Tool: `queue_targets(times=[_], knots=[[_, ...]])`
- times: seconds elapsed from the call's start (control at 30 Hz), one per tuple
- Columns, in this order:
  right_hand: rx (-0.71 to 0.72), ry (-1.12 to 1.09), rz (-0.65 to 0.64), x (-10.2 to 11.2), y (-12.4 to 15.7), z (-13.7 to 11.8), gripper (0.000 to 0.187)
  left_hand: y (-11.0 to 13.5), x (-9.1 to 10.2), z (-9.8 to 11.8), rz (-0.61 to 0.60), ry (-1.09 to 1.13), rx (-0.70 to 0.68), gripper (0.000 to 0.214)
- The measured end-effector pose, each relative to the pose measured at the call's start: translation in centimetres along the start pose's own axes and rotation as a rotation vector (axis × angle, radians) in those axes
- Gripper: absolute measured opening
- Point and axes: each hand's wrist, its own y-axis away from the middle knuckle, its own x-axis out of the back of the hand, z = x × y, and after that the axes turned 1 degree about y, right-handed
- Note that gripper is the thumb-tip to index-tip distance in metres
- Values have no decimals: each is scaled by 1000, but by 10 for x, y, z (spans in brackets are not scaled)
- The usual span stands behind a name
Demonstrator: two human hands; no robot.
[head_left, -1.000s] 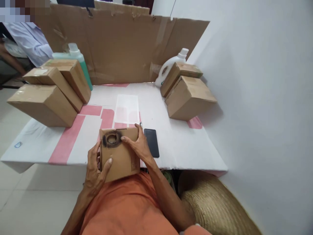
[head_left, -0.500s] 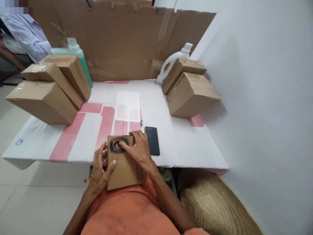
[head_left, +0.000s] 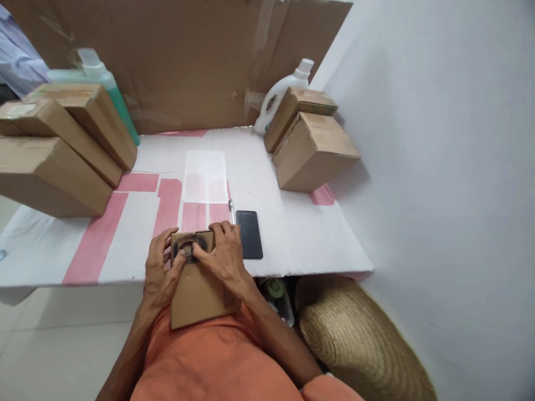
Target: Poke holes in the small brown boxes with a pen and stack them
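A small cardboard box (head_left: 198,298) leans between my body and the table's front edge. Near its top is a round cut-out with dark, blackened marks around it. My left hand (head_left: 163,270) grips the box's left side, its thumb at the left of the cut-out. From the right, my right hand (head_left: 223,253) holds the upper edge, with its thumb at the cut-out's right rim. What lies inside the box is hidden. Just beyond my right hand are a black smartphone (head_left: 249,234) and a pen (head_left: 231,211).
A white sheet (head_left: 204,177) lies mid-table. Cardboard boxes (head_left: 79,178) and a green-liquid bottle (head_left: 119,106) stand left; more boxes (head_left: 315,156) and a white jug (head_left: 276,97) stand right. A cardboard panel (head_left: 184,67) closes the back. A straw hat (head_left: 355,334) sits below right, beside the wall.
My left thumb has moved up from the box's face to the cut-out, and my left fingers have risen along its side. The whole view has shifted, moving the scene leftward.
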Motion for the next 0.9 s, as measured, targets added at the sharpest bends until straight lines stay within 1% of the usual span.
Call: queue_targets(times=[0.13, 0.23, 0.33, 0.4, 0.43, 0.47, 0.5, 0.53, 0.6, 0.63, 0.77, 0.9], knots=[[-15, 17, -34, -5, -1, -7, 45, -1, 3, -3, 32, 1, 61, 52], [3, -30, -48, -6, -1, -5, 50, -3, 4, 0, 42, 18, 113, 55], [64, -212, 6, 0, 0, 10, 54, -6, 2, 4, 83, 4, 154, 57], [45, -337, 83, 6, 0, 25, 45, -7, 2, 5, 112, -4, 166, 56], [2, -356, 106, 10, 1, 32, 39, -7, 3, 5, 124, -4, 171, 55], [-56, -328, 92, 13, 1, 40, 33, -6, 4, 5, 137, -5, 176, 54], [-114, -266, 41, 15, 2, 46, 32, -6, 4, 5, 148, -5, 181, 53], [-162, -188, -33, 16, 3, 52, 32, -6, 5, 4, 155, -3, 186, 53], [-212, -54, -190, 15, 7, 60, 33, -5, 7, 3, 161, 7, 198, 53], [-224, -15, -233, 13, 9, 62, 33, -4, 7, 2, 161, 12, 200, 53], [-280, 69, -239, 3, 15, 65, 29, -5, 6, 0, 166, 24, 188, 51], [-319, 132, -234, 2, 11, 66, 21, -7, 4, 0, 171, 20, 170, 48]])
